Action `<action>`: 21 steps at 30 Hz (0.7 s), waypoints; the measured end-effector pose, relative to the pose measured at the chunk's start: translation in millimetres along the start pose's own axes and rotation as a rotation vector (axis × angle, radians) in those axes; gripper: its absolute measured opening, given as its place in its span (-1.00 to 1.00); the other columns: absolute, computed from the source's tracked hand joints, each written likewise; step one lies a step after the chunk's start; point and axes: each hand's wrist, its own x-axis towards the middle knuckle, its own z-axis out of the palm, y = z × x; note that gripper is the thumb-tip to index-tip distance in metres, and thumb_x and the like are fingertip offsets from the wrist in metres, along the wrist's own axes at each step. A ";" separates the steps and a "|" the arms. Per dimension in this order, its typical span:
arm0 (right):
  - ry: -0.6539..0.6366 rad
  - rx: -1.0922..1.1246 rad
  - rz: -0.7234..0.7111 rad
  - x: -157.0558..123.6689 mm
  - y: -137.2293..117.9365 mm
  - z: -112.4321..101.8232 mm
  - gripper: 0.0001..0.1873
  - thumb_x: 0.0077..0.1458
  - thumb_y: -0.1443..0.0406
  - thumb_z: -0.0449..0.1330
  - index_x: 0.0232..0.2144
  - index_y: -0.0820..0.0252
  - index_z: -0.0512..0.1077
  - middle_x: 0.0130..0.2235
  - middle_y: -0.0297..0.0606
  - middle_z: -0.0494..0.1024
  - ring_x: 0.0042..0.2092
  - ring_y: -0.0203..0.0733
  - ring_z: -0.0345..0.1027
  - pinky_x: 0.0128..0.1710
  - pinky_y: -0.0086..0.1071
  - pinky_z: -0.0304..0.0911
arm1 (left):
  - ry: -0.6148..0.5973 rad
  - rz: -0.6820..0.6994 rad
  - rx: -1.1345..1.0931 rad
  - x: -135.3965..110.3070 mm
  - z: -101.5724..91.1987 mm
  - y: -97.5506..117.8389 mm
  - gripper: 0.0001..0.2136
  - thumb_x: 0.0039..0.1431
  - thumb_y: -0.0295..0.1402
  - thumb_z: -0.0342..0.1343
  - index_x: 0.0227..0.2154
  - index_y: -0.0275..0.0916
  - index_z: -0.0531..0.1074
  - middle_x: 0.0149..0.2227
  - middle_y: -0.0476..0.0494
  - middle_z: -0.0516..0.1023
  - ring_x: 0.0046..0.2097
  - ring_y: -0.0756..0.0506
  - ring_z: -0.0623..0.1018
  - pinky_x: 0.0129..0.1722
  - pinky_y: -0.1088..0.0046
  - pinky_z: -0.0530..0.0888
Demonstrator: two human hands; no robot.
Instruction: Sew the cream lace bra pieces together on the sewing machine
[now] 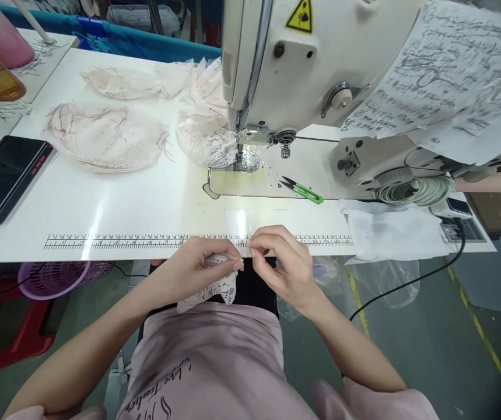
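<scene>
item held: one piece of lace (225,286), pinched between thumb and fingers of the left hand (200,265), in front of the bench (145,204) edge and above the lap, its lower part hanging free. right hand (285,265): just beside it, thumb and fingertips drawn close together; whether a fine thread lies between them cannot be told.

handling, as judged: very light, soft and limp, with no stiffness of its own; not likely slippery, but the openwork appears delicate and liable to snag or stretch. best hold is a light pinch on a denser border, clear of the open mesh, with the other hand steadying the loose end.

count: one sewing machine (302,70); one pair of snips (302,190), green-handled, on its bed; one ruler scale (114,241) along the front edge; one black device (9,175) at the left; one white cloth (390,227) at the right; one coil (412,191); one purple basket (53,280) below. pale fabric (105,140) left of the needle: three heaps, piece count not determinable where they overlap
</scene>
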 end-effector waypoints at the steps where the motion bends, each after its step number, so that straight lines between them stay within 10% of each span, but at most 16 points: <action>1: -0.003 -0.005 0.001 -0.7 0.3 0.4 -0.79 0.12 0.50 0.12 -0.21 0.16 0.37 -0.24 -0.22 0.49 -0.35 -0.36 0.35 -0.44 -0.46 0.30 | -0.014 0.001 0.031 -0.2 -0.5 -0.4 -0.79 0.27 -0.18 0.08 -0.36 -0.16 0.51 -0.53 0.09 0.36 -0.53 0.08 0.18 -0.54 0.54 0.14; 21: -0.142 0.333 0.333 -5.6 -9.0 -6.4 -0.80 0.17 0.30 0.23 -0.12 0.10 0.47 -0.11 -0.21 0.47 -0.41 -0.41 0.34 -0.46 -0.43 0.34 | 0.358 0.459 0.695 -11.6 13.6 -13.4 -0.88 0.35 -0.47 -0.04 -0.22 -0.25 0.40 -0.34 0.01 0.52 -0.40 0.06 0.46 -0.46 0.55 0.26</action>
